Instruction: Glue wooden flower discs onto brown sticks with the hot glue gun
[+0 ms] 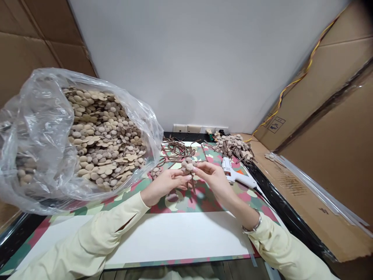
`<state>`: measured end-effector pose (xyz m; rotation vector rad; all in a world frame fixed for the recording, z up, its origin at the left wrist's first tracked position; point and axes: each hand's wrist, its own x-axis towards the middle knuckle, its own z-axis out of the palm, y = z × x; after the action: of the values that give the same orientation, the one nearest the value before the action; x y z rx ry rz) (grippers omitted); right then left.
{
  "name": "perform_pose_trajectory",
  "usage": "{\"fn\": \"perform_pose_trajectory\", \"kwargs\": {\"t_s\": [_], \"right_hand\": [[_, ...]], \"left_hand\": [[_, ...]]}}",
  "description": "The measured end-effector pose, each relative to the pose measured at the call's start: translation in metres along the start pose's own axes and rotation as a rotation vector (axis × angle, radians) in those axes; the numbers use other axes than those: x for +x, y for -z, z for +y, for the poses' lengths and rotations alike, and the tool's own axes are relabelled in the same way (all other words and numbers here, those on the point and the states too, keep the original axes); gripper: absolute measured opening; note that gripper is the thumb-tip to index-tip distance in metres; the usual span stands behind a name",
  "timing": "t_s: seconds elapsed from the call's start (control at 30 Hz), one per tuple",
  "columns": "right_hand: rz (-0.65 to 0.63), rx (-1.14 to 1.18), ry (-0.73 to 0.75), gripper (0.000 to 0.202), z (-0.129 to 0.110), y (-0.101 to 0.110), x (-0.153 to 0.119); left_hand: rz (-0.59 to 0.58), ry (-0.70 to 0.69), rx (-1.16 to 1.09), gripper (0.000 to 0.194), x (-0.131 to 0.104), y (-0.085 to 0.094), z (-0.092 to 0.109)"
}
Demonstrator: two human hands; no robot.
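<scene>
Between my two hands is a small fuzzy bear-head piece point(189, 165) with a brown ribbon strip point(193, 186) hanging below it. My left hand point(169, 182) pinches it from the left, and my right hand point(214, 179) pinches its right edge with thumb and finger. How the ribbon is joined to the piece is hidden by the fingers. Just right of my right hand lies a white glue gun point(237, 175). Another fuzzy piece point(172, 196) rests on the camouflage-patterned mat point(140, 202) below my left hand, and a bear-head piece point(156, 172) lies just beyond it.
A large clear plastic bag point(43, 116) full of bear-head pieces stands at the left. Loose brown ribbons point(177, 149) lie behind my hands. Bear-head pieces with ribbons form a pile point(236, 146) at the back right. A white sheet point(180, 233) covers the front. Cardboard point(326, 97) stands at the right.
</scene>
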<state>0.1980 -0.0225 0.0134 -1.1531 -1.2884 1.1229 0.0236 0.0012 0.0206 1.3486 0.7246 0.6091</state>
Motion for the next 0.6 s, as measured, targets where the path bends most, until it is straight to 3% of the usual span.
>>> {"fn": "perform_pose_trajectory", "kwargs": {"t_s": [0.3, 0.47, 0.6], "right_hand": [[0.082, 0.014, 0.026, 0.023, 0.004, -0.008, -0.002], [0.178, 0.022, 0.043, 0.024, 0.001, -0.005, -0.001], [0.298, 0.044, 0.135, 0.025, -0.009, 0.016, 0.006]], "left_hand": [[0.057, 0.101, 0.066, 0.03, -0.001, -0.01, -0.003], [-0.055, 0.123, 0.008, 0.033, -0.003, -0.016, -0.012], [-0.139, 0.166, -0.045, 0.033, -0.01, -0.022, -0.02]]}}
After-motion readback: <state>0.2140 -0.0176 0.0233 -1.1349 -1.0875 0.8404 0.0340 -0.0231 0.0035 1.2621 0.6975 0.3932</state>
